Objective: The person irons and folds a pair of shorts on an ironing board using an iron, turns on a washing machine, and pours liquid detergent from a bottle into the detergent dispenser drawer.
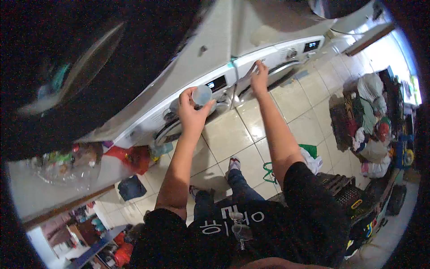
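Observation:
My left hand (193, 111) is wrapped round a small translucent cup (202, 95), held in front of the left washing machine's panel (217, 84). To the right, my right hand (260, 80) is at the front edge of the right washing machine (280, 54), near its detergent drawer area, with fingertips bent together. Whatever its fingers may hold is too small to make out. Both machines are white with round doors and lit displays.
Clothes (371, 130) lie piled in containers at the right. A dark crate (347, 195) stands beside my right elbow. Blue jeans (131, 188) and a red bag (134, 158) are at the left. Tiled floor (228, 134) shows between the machines and my feet.

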`<state>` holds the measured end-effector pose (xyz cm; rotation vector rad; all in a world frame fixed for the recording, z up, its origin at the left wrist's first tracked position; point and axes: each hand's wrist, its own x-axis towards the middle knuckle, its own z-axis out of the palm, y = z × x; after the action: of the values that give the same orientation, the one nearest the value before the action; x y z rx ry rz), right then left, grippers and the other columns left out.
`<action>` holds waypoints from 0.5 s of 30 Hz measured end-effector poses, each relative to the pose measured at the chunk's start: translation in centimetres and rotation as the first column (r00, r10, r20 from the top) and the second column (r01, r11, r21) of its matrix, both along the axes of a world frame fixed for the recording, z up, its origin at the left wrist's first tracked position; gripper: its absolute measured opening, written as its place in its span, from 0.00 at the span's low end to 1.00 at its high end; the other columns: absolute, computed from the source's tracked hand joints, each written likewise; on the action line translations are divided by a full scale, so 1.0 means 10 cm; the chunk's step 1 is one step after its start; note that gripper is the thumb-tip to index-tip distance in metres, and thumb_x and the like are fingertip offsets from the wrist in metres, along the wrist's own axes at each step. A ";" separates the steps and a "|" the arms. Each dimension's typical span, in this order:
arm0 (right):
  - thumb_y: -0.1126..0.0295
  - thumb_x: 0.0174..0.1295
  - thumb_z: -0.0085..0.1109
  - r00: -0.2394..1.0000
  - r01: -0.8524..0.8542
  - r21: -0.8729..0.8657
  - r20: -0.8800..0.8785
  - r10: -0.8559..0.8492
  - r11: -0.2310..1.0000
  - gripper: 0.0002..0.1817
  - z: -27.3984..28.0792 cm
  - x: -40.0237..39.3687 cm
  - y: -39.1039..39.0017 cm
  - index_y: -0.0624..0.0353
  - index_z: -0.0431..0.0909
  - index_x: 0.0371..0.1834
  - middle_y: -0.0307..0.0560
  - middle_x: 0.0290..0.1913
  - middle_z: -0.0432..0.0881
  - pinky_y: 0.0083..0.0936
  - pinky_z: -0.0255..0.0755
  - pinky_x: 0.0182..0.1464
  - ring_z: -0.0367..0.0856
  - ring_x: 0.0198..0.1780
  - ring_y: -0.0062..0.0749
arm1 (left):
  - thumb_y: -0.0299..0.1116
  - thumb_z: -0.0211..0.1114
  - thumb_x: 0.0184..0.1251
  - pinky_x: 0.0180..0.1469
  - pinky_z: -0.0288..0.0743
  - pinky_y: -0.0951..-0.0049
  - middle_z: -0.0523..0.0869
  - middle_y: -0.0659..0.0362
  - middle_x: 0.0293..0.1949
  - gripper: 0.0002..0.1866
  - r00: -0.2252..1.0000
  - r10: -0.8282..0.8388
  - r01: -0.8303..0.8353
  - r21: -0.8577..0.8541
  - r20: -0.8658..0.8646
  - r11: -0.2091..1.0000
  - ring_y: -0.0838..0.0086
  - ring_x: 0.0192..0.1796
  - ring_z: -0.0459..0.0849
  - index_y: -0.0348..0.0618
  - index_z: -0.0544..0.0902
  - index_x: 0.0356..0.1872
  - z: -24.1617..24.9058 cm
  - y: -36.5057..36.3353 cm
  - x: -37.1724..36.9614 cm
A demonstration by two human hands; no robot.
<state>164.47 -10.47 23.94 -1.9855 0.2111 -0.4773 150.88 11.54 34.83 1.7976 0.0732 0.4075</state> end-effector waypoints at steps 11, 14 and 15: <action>0.76 0.53 0.51 0.929 -0.178 -0.059 -0.338 0.148 0.982 0.25 -0.75 -1.19 0.38 0.60 0.67 0.57 0.45 0.49 0.76 0.26 0.66 0.50 0.72 0.49 0.30 | 0.21 0.72 0.43 0.53 0.71 0.72 0.74 0.56 0.46 0.30 0.977 0.208 -0.210 -0.052 -0.041 0.976 0.72 0.49 0.75 0.37 0.68 0.49 -0.64 1.95 -1.87; 0.70 0.56 0.53 0.704 -0.201 0.551 -0.494 0.511 0.810 0.20 -1.31 -1.97 1.36 0.57 0.70 0.53 0.43 0.46 0.78 0.26 0.69 0.44 0.75 0.44 0.27 | 0.21 0.72 0.42 0.53 0.71 0.72 0.74 0.56 0.47 0.30 0.950 0.301 -0.307 -0.058 -0.086 0.950 0.72 0.49 0.75 0.38 0.67 0.50 -0.87 2.61 -2.39; 0.69 0.57 0.53 0.641 -0.198 0.605 -0.516 0.569 0.771 0.19 -0.91 -2.27 2.01 0.56 0.69 0.54 0.41 0.45 0.79 0.27 0.70 0.46 0.76 0.45 0.26 | 0.21 0.72 0.42 0.53 0.71 0.73 0.74 0.55 0.47 0.31 0.933 0.335 -0.344 -0.058 -0.128 0.937 0.71 0.49 0.75 0.38 0.67 0.50 -0.93 2.82 -2.59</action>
<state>141.78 9.59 14.84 -1.5244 0.2977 0.5924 125.00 39.69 25.49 1.7299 0.4825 0.5374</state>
